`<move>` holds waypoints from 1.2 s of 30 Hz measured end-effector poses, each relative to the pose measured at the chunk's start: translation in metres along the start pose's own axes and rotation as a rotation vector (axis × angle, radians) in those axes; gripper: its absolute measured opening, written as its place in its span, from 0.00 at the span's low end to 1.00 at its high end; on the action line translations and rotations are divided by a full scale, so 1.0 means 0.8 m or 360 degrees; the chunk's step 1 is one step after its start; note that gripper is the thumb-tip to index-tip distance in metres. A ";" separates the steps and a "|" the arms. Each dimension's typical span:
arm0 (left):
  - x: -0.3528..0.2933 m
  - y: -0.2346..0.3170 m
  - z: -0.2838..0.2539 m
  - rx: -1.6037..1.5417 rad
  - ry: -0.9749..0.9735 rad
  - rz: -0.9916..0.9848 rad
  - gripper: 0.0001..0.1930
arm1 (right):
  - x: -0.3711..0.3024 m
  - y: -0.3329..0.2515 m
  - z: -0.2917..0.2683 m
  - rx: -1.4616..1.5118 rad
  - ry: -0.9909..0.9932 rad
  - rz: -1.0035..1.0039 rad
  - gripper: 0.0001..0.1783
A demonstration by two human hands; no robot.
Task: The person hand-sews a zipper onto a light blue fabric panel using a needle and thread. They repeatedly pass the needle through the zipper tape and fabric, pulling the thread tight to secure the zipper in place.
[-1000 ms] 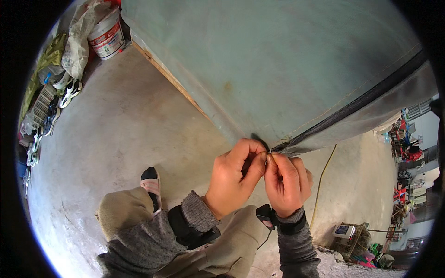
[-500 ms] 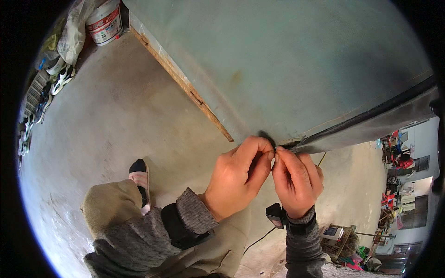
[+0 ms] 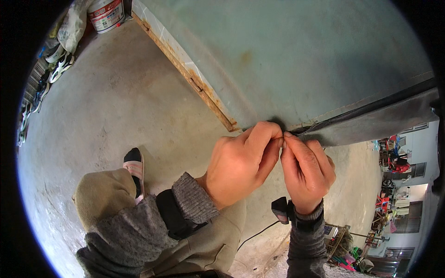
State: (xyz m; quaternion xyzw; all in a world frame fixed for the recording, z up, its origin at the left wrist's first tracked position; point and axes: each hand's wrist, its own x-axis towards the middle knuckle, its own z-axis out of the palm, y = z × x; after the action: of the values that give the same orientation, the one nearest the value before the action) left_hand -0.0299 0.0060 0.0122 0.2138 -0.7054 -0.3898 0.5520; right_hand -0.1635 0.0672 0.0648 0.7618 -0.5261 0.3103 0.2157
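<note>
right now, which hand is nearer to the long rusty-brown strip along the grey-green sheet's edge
Left. The left hand is close below the lower end of the long rusty-brown strip; the right hand is farther off, to the right of the left hand.

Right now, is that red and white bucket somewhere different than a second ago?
No. The bucket keeps its place up and right of the black-and-white shoe. Both just show higher, so probably only the camera moved.
</note>
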 end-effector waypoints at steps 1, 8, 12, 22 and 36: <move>0.000 -0.001 0.000 0.0022 0.0000 0.0033 0.10 | -0.001 0.001 0.000 0.0009 0.0009 -0.0009 0.15; 0.002 -0.006 0.005 0.0074 0.0027 0.0003 0.09 | -0.013 0.005 0.013 -0.0016 0.0102 0.0173 0.12; 0.001 -0.004 -0.001 0.0053 -0.0044 -0.0137 0.06 | -0.020 0.015 0.028 -0.0062 0.0166 0.0219 0.11; 0.014 0.000 0.008 -0.0338 -0.0013 -0.0439 0.05 | -0.029 0.012 0.033 -0.0164 0.0317 0.0207 0.14; 0.028 0.017 -0.006 -0.0847 -0.0161 -0.1049 0.08 | -0.039 -0.012 0.035 -0.0083 0.0397 0.0441 0.13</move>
State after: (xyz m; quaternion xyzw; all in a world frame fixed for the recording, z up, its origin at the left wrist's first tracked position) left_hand -0.0301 -0.0039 0.0368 0.2584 -0.5004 -0.7238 0.3986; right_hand -0.1558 0.0731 0.0232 0.6318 -0.6031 0.4153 0.2541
